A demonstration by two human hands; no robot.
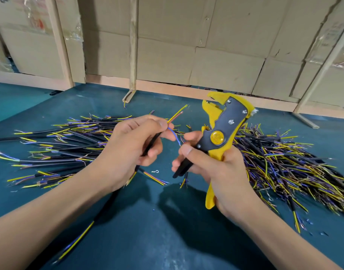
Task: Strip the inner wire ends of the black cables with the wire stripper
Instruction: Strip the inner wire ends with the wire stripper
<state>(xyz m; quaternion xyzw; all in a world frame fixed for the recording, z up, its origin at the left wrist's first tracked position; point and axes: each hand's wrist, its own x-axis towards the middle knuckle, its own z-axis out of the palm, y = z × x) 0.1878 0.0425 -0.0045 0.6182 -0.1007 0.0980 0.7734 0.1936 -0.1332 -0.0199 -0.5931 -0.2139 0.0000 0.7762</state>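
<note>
Here two hands: left hand (132,142) holds one black cable (154,140), right hand (212,168) one wire stripper (223,129)

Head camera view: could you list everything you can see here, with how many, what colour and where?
Wire stripper: one, yellow and grey, held upright right of centre, head pointing up.
Held cable: one, black, with yellow-green, pinkish and blue inner wires fanning from its end, centre.
Left cable pile: too many to count, black with coloured wire ends, on the table at left.
Right cable pile: too many to count, same colours, at right.
Table: one, dark teal cover.
Cardboard wall: several brown sheets behind, with pale wooden posts.
Left hand: grips the held cable.
Right hand: grips the wire stripper's handles.
</note>
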